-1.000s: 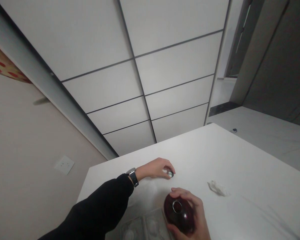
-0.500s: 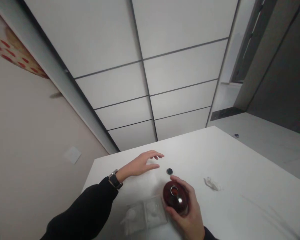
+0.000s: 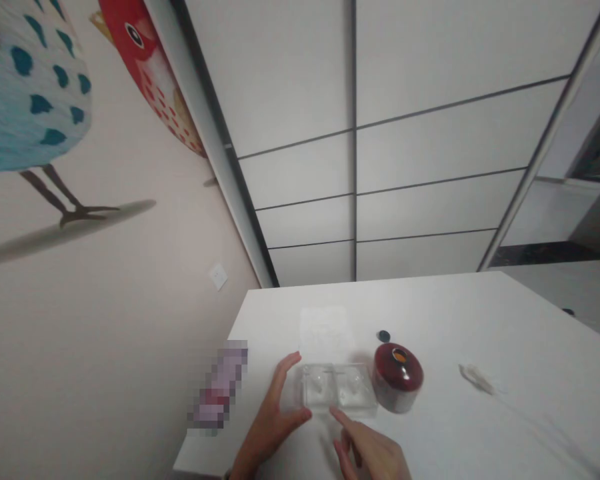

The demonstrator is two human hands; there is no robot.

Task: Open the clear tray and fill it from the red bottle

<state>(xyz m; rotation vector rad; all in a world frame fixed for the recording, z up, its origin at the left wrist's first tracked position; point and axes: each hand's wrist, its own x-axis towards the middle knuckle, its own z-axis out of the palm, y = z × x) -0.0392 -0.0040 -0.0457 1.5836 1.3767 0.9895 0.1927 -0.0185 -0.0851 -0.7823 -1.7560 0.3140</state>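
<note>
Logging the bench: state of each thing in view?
Glossy dark red round jar: upright, orange centre on top.
Small dark round disc: lying flat, apart from the jar.
Clear plastic two-cavity tray: flat, beside the jar.
Crumpled white tissue: lying loose.
Left hand: open, at the tray's edge.
Right hand: open, fingers near the tray's edge.
</note>
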